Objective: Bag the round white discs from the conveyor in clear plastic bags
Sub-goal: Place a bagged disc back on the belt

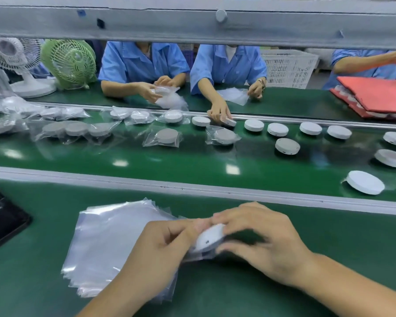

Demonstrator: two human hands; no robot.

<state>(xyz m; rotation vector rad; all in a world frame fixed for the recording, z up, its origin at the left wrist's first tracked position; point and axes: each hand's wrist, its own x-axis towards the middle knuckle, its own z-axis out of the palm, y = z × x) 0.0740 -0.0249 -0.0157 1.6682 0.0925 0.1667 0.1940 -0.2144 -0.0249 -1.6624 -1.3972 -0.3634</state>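
Head view: green bench surface (329, 236) along the near edge. Beyond a grey rail (215, 191), the green conveyor (192, 159) runs across. On the far side are people in blue coats (142, 65), a green fan (70, 61), a white fan (12, 51), a white crate (288, 67) and red trays (380, 94).

On the belt, bare discs (365, 185) lie toward the right end and bagged discs (167, 136) toward the left.

At bench centre is a stack of clear bags (105, 236). The left hand (160, 245) pinches a single bag (199, 256). The right hand (268, 243) grips the disc (209, 237) with curled fingers over the stack's right edge. The disc is white, round, flat and tilted, with a dark slot in its rim. How deep it sits in the bag is too blurred to tell.
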